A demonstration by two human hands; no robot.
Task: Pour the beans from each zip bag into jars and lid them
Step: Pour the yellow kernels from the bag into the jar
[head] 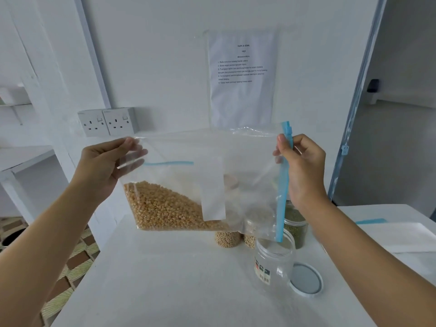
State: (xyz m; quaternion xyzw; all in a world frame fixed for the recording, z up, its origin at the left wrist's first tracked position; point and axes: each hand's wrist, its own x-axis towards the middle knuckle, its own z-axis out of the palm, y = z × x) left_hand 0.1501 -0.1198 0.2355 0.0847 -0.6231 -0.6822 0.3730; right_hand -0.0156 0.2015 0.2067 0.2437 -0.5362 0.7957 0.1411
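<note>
I hold a clear zip bag [247,161] turned on its side above the white table [165,279]. Yellow beans [162,208] are heaped in its lower left corner. My left hand [106,166] grips the bag's bottom edge at the left. My right hand [304,166] pinches the blue zip strip [284,185] at the right, whose lower end hangs over an empty clear jar [274,263] with no lid. A round lid [306,279] lies flat on the table just right of that jar.
Behind the bag stand two jars of yellow beans [227,239] and a jar of green beans [296,225]. A flat white bag with a blue strip [387,234] lies at the right. Wall sockets [106,122] and a printed sheet [243,76] are on the wall.
</note>
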